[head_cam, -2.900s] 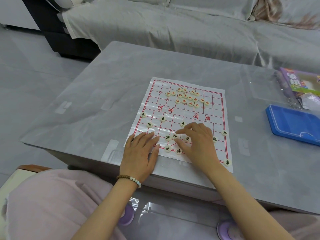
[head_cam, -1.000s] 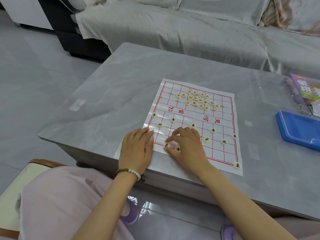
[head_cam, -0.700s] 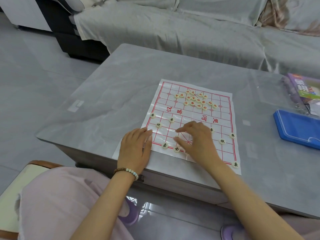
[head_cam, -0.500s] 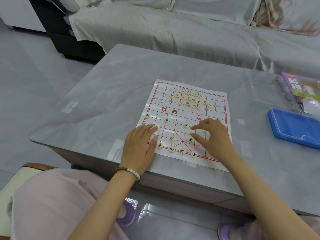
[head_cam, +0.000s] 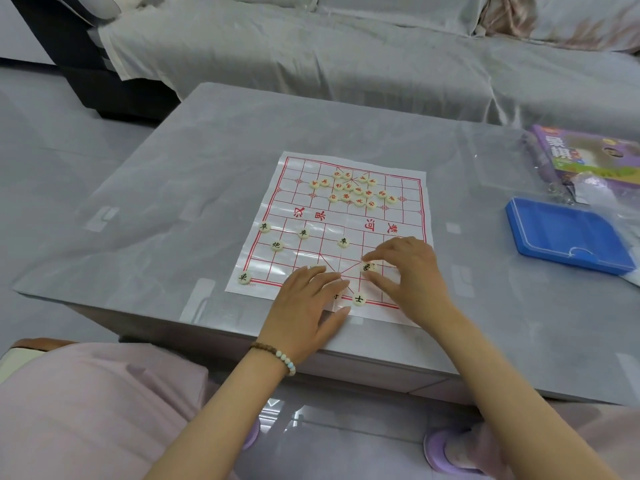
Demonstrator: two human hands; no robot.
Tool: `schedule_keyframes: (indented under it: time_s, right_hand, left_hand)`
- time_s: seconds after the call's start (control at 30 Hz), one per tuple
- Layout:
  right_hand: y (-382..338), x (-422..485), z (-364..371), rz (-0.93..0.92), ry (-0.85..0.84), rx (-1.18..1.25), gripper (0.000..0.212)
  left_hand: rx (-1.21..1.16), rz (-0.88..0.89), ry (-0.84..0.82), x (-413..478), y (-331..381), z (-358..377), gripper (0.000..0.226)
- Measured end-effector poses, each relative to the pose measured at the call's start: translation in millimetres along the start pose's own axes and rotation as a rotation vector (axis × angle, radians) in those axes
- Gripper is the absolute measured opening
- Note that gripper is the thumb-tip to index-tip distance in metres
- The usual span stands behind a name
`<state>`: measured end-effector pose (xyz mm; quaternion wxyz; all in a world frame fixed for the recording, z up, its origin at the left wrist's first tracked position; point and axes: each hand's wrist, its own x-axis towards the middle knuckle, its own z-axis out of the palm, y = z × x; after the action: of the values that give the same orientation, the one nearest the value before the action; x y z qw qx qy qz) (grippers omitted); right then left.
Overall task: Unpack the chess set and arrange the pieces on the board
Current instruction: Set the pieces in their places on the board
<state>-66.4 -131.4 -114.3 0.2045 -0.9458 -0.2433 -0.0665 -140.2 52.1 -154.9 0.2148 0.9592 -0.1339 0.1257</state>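
board: thin glossy sheet [head_cam: 408, 209], white with a red printed grid and red characters across the middle. It lies flat near the front edge of the surface [head_cam: 207, 174] and is slightly creased.
surface: grey stone-look top under a clear, wrinkled film, with rounded corners.
left hand: [head_cam: 304, 306] palm down, fingers straight and together, pressing the board's near edge.
right hand: [head_cam: 412, 271] index finger and thumb curled round one disc, pinching it.
pinched piece: [head_cam: 367, 267] small cream round disc with a black character, low on the board by the diagonal cross lines. Cannot tell whether it is lifted or touching the sheet.
black pieces: same cream discs, spread apart over the near half. One is at the near-left corner [head_cam: 244, 277], and one is just beside the left hand's fingertips [head_cam: 359, 299].
red pieces: [head_cam: 353, 190] cream discs with red characters in a loose cluster on the far half, several touching.
blue case: [head_cam: 561, 233] flat glossy plastic with rounded corners, to the right and well apart from the board.
purple box: [head_cam: 588, 154] printed card behind the case, under crinkled clear plastic.
bracelet: [head_cam: 277, 355] round wooden and pale beads on the left wrist.
sofa: [head_cam: 346, 46] beyond the surface, draped in wrinkled grey cloth.
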Motion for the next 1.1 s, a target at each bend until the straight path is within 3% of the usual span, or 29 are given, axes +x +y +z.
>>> schedule_keyframes:
  time_s: [0.23, 0.73, 1.1]
  right_hand:
    - [19.7, -47.3, -2.1, -0.013, 0.004, 0.075, 0.021]
    - [20.3, -53.4, 7.6, 0.052, -0.006, 0.028, 0.019]
    - [18.3, -41.3, 3.9, 0.086, 0.083, 0.061, 0.021]
  left_hand:
    - [-0.007, -0.004, -0.018, 19.2, 11.6, 7.6, 0.035]
    - [-0.008, -0.072, -0.052, 22.9, 15.7, 7.6, 0.026]
    - [-0.017, -0.072, -0.039, 22.3, 13.2, 10.1, 0.045]
